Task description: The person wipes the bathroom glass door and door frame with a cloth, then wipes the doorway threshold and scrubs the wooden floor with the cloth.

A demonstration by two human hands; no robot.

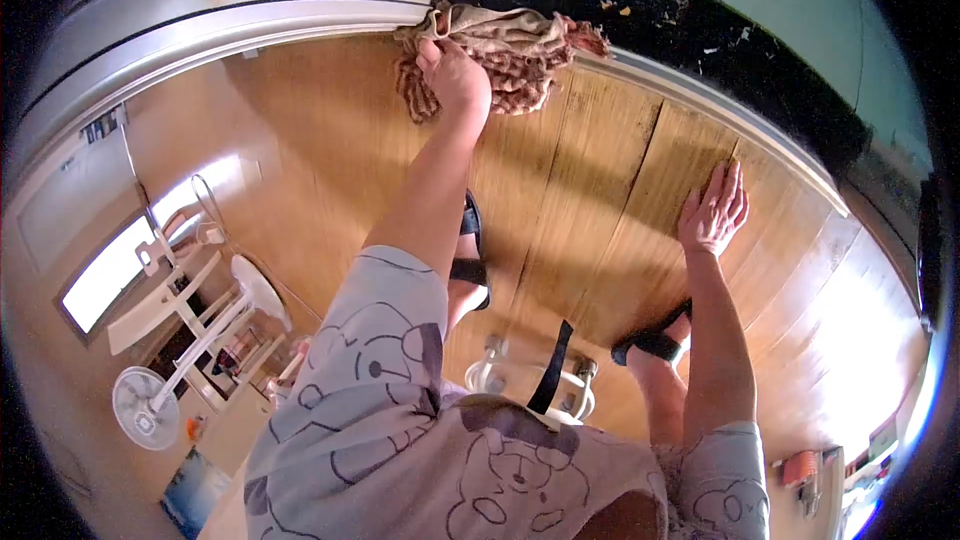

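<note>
My left hand [455,78] has its fingers curled onto a brown shaggy mat [515,80], which lies bunched up. Part of the mat is folded over, with its tan backing [500,28] facing up. The mat sits on the wooden floor [590,170], against the raised threshold at the far side. Well to the right, my right hand [716,208] rests flat on the planks with its fingers stretched out, holding nothing. Dark marks run along the plank seams between the two hands.
A metal door frame [330,15] and a worn black sill [680,35] border the floor ahead. My feet in black sandals [652,342] are below. A white wheeled stool [490,375] stands behind them. A white fan [150,405] is at the left.
</note>
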